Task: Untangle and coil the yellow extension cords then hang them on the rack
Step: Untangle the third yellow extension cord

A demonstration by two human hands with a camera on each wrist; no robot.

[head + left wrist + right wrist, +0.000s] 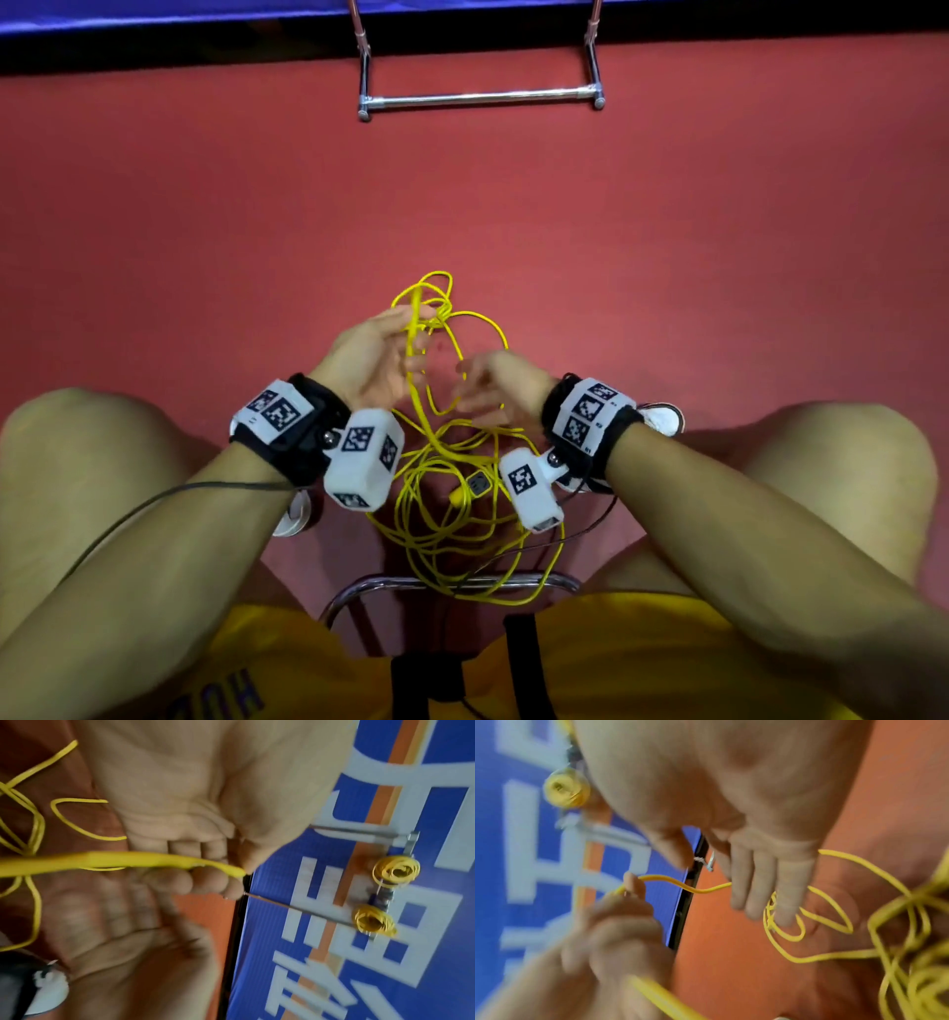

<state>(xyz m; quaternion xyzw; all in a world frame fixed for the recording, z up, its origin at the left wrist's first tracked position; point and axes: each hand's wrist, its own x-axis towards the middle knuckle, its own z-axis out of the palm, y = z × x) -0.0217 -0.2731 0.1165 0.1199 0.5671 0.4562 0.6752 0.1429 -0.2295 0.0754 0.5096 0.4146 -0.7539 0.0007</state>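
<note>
I see black wrist straps [303, 437] with white boxes [364, 465] covered in black square patterns, thin black wires [154, 501], and a yellow shirt [642, 663].

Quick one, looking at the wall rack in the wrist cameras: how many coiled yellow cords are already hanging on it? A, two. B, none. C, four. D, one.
A: the left wrist view shows two yellow coils, an upper coil and a lower coil, each hanging on a metal prong of the rack against the blue banner.
</note>
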